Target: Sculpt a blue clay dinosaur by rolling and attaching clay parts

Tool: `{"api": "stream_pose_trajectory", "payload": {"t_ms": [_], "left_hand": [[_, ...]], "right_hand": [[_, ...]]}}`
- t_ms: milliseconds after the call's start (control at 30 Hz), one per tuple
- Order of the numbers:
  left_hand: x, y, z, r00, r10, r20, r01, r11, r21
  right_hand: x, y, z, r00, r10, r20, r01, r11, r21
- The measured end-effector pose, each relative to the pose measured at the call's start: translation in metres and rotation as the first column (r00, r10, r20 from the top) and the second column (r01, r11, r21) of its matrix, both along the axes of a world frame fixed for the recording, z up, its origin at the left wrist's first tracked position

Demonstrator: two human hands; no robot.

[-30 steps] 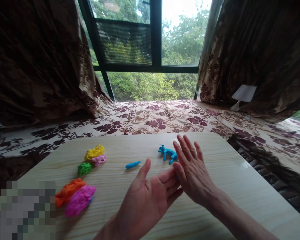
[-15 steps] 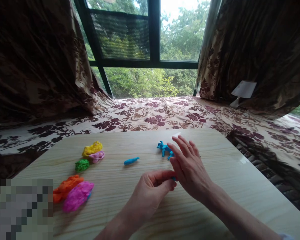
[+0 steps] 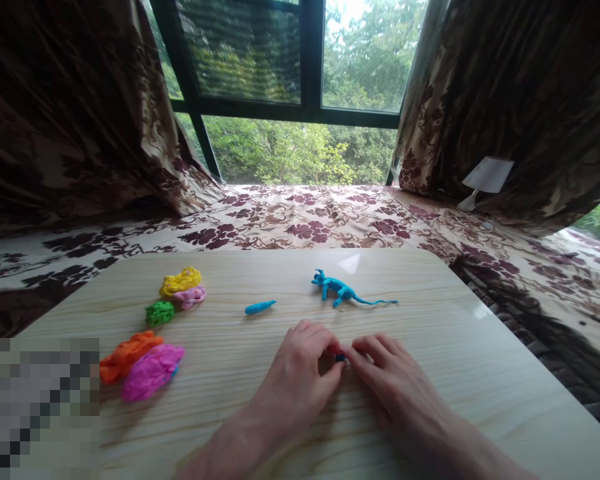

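Note:
Near the front middle of the table, my left hand (image 3: 307,363) pinches a small piece of blue modelling clay (image 3: 341,357) between thumb and forefinger. Most of that piece is hidden by the fingers. My right hand (image 3: 393,373) meets it from the other side, fingers curled and fingertips against the clay. Beyond both hands lies a blue clay animal figure (image 3: 336,287) with four legs, ears and a long thin tail stretching right. To its left rests a blue clay spindle (image 3: 260,307), pointed at one end.
At the left are lumps of clay: yellow (image 3: 180,282), pale pink (image 3: 190,297), green (image 3: 159,313), orange (image 3: 130,357) and bright pink (image 3: 153,372). The pale wooden table (image 3: 220,413) borders a floral cloth (image 3: 305,220). A white lamp (image 3: 489,175) stands far right.
My right hand has come down from its raised, spread pose to the clay in my left fingers, uncovering the blue figure and its tail. The view has tilted slightly down.

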State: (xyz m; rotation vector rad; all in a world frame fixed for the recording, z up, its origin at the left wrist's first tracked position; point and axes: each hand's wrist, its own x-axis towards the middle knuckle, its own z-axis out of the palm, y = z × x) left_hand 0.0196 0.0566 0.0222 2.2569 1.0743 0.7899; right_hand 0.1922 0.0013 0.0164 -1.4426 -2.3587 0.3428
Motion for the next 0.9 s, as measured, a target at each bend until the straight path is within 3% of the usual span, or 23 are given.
{"api": "stream_pose_trajectory", "payload": {"t_ms": [100,167,233,300,500,633,900], "left_hand": [[-0.009,0.01,0.011,0.994,0.005,0.106,-0.012,0.998,0.057],[-0.016,0.02,0.016,0.975,0.111,0.194,-0.148,0.971,0.186],[-0.02,0.029,0.015,0.949,0.214,0.231,-0.276,0.919,0.281],[-0.02,0.034,0.007,0.946,0.249,0.209,-0.306,0.897,0.318],[-0.013,0.032,-0.011,0.975,0.199,0.102,-0.216,0.957,0.193],[-0.013,0.032,-0.012,0.963,0.232,0.139,-0.248,0.962,0.116],[-0.014,0.033,-0.012,0.963,0.234,0.134,-0.246,0.965,0.086]], "right_hand": [[0.0,-0.002,-0.001,0.993,0.02,0.114,-0.024,0.999,0.033],[0.0,-0.004,-0.001,0.982,0.029,0.185,-0.042,0.997,0.067],[-0.002,-0.005,0.0,0.97,0.028,0.242,-0.052,0.994,0.094],[-0.005,-0.002,0.002,0.96,0.018,0.279,-0.049,0.993,0.104],[-0.012,0.0,0.004,0.938,-0.004,0.347,-0.047,0.989,0.141],[-0.009,-0.01,0.0,0.927,0.007,0.376,-0.084,0.979,0.188],[-0.016,0.004,0.006,0.929,-0.017,0.37,-0.05,0.984,0.173]]}}
